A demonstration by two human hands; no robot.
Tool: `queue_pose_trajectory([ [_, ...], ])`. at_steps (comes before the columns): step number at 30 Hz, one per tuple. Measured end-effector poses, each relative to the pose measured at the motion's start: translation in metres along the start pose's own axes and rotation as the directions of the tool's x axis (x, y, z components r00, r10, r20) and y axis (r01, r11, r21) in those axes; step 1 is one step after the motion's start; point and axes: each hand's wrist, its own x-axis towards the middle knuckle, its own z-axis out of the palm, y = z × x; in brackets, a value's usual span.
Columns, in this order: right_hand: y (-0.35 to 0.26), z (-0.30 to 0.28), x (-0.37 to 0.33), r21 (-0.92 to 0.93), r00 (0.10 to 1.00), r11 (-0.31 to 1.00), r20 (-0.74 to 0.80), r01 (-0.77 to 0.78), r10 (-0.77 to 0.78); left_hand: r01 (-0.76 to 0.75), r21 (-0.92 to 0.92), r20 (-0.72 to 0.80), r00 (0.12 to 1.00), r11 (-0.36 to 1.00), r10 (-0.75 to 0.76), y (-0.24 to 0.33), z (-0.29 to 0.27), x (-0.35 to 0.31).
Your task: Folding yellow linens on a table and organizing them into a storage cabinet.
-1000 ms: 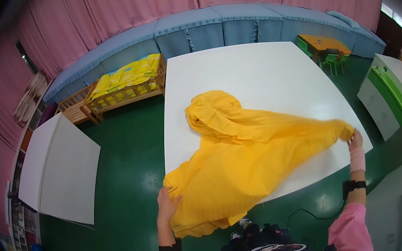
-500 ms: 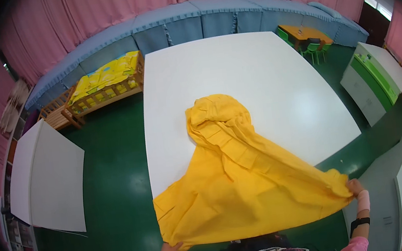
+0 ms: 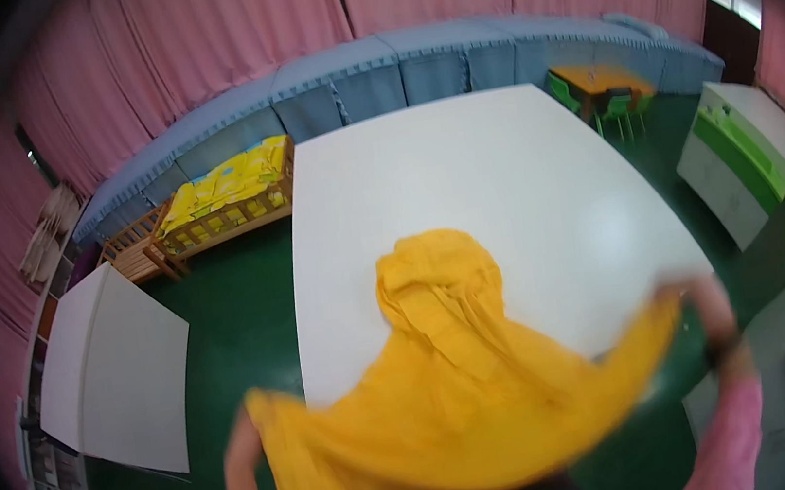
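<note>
A large yellow cloth [image 3: 460, 393] stretches between my hands, its far part bunched and folded over on the white table [image 3: 431, 162]. My left hand [image 3: 246, 427] is closed on the cloth's near left corner, raised beside the table's left edge. Gripping the near right corner, my right hand [image 3: 694, 291] is lifted by the table's right edge and smeared by motion. Between them the cloth's near edge sags in a curve close to my body. Whether it is a garment or a cover I cannot tell.
A wooden child's bed [image 3: 230, 201] with yellow bedding stands at the far left, near a white cabinet [image 3: 139, 374]. On the right are a white and green cabinet [image 3: 744, 158] and an orange table [image 3: 598, 83] with green chairs. Blue-covered furniture [image 3: 372, 76] lines the back.
Both hands have risen and moved farther forward, my left hand also outward. The cloth's near edge went from nearly straight to sagging, and its corners lifted. The view has tilted up slightly.
</note>
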Motion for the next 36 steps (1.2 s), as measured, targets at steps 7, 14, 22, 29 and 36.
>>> queue_pose_trajectory([
  [7,-0.048,-0.252,0.32,0.494,0.816,0.711,-0.543,0.5,-0.197,-0.904,-0.086,-0.246,0.426,0.418,0.871,0.431,0.062,0.06],
  [14,0.046,-0.291,0.287,0.57,0.904,0.716,-0.373,0.403,-0.211,-0.817,0.091,-0.143,0.555,0.569,0.819,0.395,0.105,0.065],
  [22,0.27,-0.163,0.123,0.772,0.86,0.629,-0.254,-0.096,0.443,-0.272,-0.058,-0.168,0.951,0.96,0.26,0.207,0.094,0.109],
  [29,0.421,-0.146,-0.014,0.755,0.51,0.536,-0.313,-0.379,0.801,0.144,0.054,-0.136,0.981,0.988,-0.136,0.045,0.04,0.092],
  [36,0.523,-0.116,-0.125,0.336,0.384,0.549,-0.446,-0.765,0.809,0.003,0.061,-0.285,0.958,0.998,0.015,-0.06,0.061,0.067],
])
